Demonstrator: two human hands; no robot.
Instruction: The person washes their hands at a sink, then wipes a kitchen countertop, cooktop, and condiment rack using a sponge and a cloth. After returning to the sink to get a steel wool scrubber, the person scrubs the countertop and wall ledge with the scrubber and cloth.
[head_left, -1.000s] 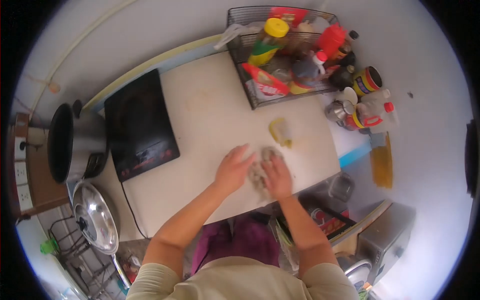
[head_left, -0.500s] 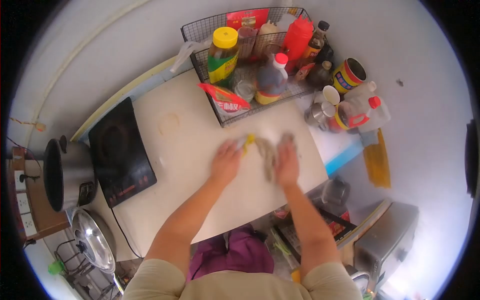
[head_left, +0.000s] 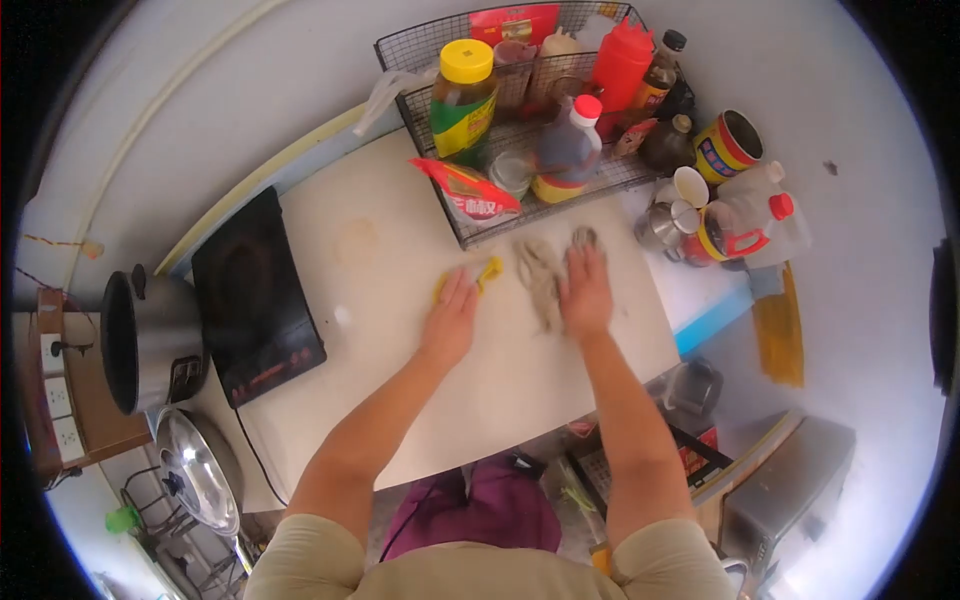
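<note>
My left hand (head_left: 452, 318) lies on the pale tabletop (head_left: 400, 400), its fingers closed on a small, crumpled yellow-and-whitish thing (head_left: 490, 268) that looks like a cloth or wrapper. To its right, my right hand (head_left: 590, 300) presses down on a crumpled grey-beige rag (head_left: 538, 280). The rag bunches along the left side of that hand, and a darker bit of it shows at the fingertips. Whatever lies under both palms is hidden.
A wire basket (head_left: 470, 237) of sauce bottles and jars stands at the back. Left are a black induction cooktop (head_left: 255, 290), a pot (head_left: 155, 340) and a pan with a glass lid (head_left: 198, 470). Metal cups (head_left: 665, 225) and a plastic jug (head_left: 765, 230) stand at the right.
The camera view has shifted, so the whole scene sits further right and slightly higher. My left hand has slid a little left with the yellow thing; my right hand has pushed slightly away from me.
</note>
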